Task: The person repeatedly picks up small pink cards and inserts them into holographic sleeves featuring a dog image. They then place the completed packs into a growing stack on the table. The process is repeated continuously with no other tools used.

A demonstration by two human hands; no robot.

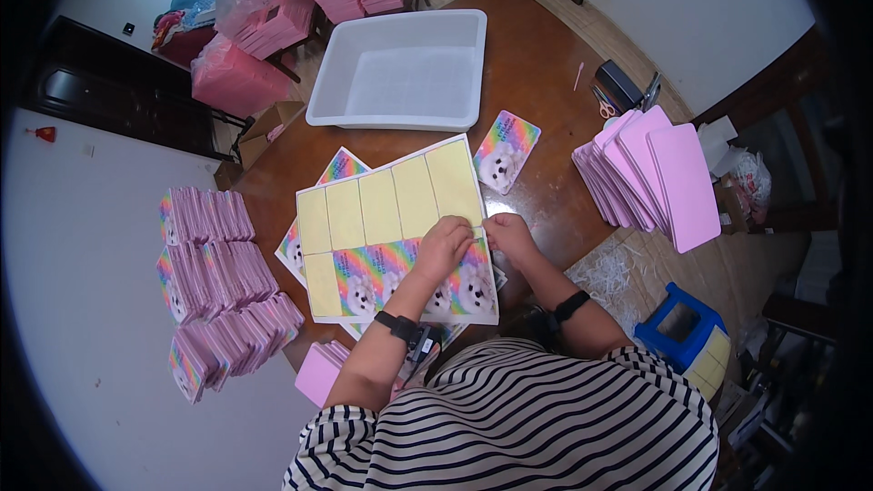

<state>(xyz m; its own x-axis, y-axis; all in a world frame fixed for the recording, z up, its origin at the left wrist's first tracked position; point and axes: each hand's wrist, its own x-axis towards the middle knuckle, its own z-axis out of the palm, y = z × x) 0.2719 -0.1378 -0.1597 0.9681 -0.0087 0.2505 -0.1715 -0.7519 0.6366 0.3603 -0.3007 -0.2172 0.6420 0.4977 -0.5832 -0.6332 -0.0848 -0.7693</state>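
A sticker sheet lies at a slant on the wooden table before me. Its upper row is bare yellow backing. Several rainbow labels with a white fluffy dog fill most of the lower row, whose leftmost cell is bare. My left hand rests on the sheet with curled fingers, over the upper part of the labels; its fingertips are partly hidden. At the sheet's right edge, my right hand pinches near the upper corner of the rightmost label. More printed sheets stick out underneath.
Behind the sheet stands a white plastic tub. A dog-printed card lies right of it. Fanned pink cards sit at the right edge, near scissors. Rows of printed cards line the left. A blue stool stands at lower right.
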